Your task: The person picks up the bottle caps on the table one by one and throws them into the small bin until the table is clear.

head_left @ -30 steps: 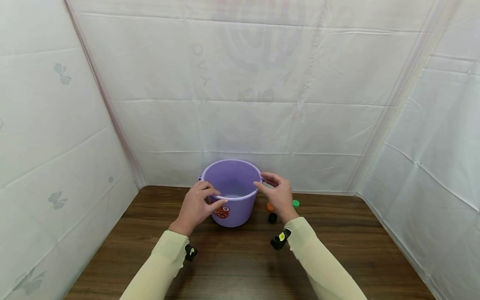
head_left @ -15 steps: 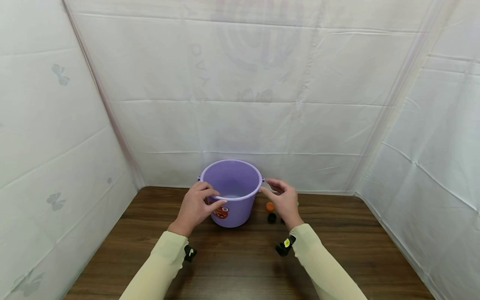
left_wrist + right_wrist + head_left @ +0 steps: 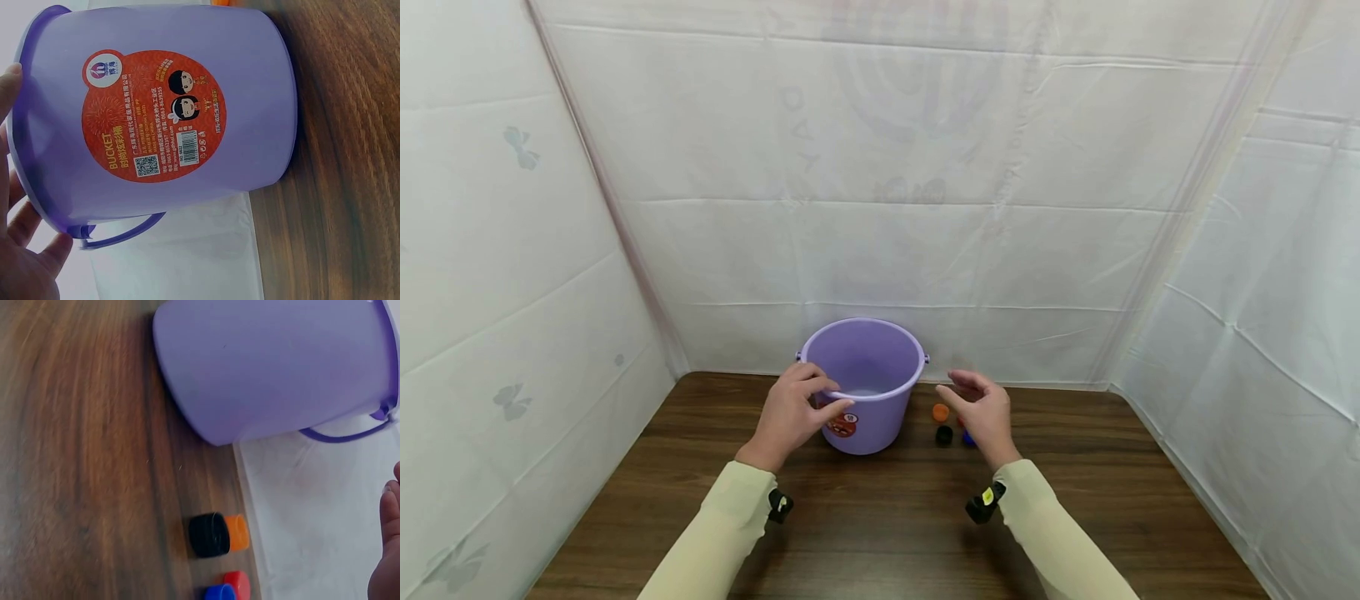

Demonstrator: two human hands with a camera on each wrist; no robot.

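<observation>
A purple plastic bucket [image 3: 880,367] with a red sticker [image 3: 153,119] stands upright at the back of the wooden table [image 3: 880,533]. My left hand [image 3: 826,397] grips its near rim, fingers over the edge and thumb on the outer wall; the left wrist view shows fingertips [image 3: 11,81] at the rim. My right hand [image 3: 958,393] hovers open just right of the bucket, holding nothing, above small bottle caps: orange [image 3: 940,412], black [image 3: 943,435] and blue [image 3: 968,439]. The right wrist view shows black [image 3: 209,534], orange [image 3: 238,532], red [image 3: 238,582] and blue [image 3: 219,592] caps close together.
White sheeting [image 3: 925,208] walls in the table at the back and on both sides. The bucket's thin handle [image 3: 344,434] hangs down on its far side. Bare wood lies in front of my hands.
My right hand has come off the bucket's right rim and moved right and down over the caps. It now hides the green cap. The left hand and bucket stayed put.
</observation>
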